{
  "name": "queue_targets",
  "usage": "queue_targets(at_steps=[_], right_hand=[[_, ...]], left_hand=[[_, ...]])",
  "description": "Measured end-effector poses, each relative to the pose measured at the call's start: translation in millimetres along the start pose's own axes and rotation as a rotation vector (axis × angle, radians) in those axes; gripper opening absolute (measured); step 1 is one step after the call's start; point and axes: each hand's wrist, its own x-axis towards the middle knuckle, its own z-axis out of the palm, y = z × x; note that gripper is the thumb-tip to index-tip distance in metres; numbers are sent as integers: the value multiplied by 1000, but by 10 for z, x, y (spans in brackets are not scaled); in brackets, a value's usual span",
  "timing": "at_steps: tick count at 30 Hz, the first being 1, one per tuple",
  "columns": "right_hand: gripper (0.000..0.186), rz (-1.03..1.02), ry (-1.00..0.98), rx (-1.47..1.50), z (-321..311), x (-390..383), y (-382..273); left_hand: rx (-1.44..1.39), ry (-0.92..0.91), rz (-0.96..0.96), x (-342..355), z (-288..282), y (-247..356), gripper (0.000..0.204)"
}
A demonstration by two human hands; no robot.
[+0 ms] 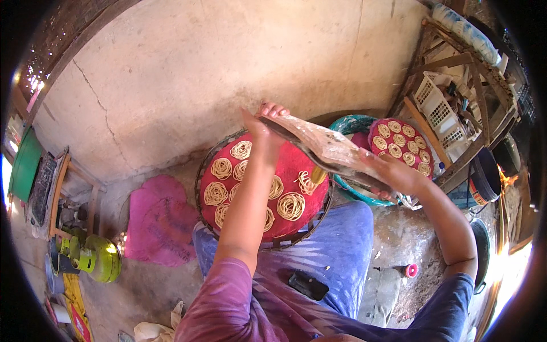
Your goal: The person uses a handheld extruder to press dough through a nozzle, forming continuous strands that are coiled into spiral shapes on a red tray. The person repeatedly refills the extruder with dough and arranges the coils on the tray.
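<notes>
In the head view both my hands are closed around a long wooden dough press [325, 139], held tilted with its left end higher. My left hand [268, 117] grips the upper left end, fingers over the top. My right hand [396, 171] wraps around the lower right end. A brass-coloured tube [319, 174] juts down from the press. Just below it lies a loose coil of dough strands [306, 183]. Several round noodle-like coils [291, 206] lie on a round red tray cover [277, 229], partly hidden by my left forearm.
Right of the tray, a smaller red round [386, 150] with coils sits by a teal basin [347, 122]. A pink sack [156, 222] and a green gas cylinder [103, 259] stand left. A dark phone [308, 285] rests on my lap. A cracked wall [199, 68] rises behind.
</notes>
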Motion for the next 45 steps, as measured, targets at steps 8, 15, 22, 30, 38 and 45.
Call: queue_targets(at_steps=[8,15,22,30,38,45], right_hand=[[76,-105,71,116,220,165,61],[73,-30,147,80,113,-37,222],[66,-87,118,250,182,105,599],[61,-199,130,329,280,64,743],[65,-173,255,338,214,79,874],[64,-217,257,359,199,-2,877]], left_hand=[[110,-113,36,58,188,197,69],[-8,-45,-52,-80,9,-133,72],[1412,191,-288,-277,-211,-262,71],[1660,-231,-865,-757,-485,-400,77],[2037,-426,-538,-732,-691,-342,65],[2478,-784,139,-848,-624,-99,79]])
